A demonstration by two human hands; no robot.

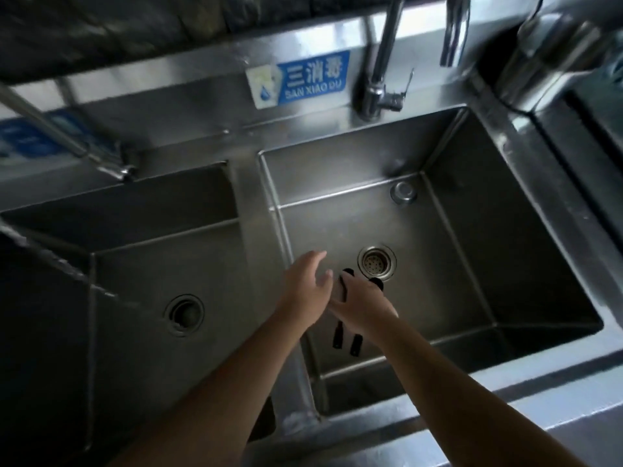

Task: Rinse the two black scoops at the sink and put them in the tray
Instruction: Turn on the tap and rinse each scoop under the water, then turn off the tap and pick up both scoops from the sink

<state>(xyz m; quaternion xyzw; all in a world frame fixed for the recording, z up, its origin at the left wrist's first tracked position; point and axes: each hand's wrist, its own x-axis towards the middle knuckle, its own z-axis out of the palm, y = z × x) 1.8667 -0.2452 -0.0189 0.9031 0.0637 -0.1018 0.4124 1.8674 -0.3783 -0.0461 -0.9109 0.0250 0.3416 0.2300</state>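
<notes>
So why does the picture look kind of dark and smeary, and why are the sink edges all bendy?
In the head view, the light is dim, so both basins look grey. The left hand and the upper corners are blurred. The right hand hides most of the black scoops. Glare brightens the tap and the blue sign. The wide lens bends the sink rim.

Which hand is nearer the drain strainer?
Right. The right hand, holding both scoops, sits just beside the strainer; the open left hand is farther left.
</notes>
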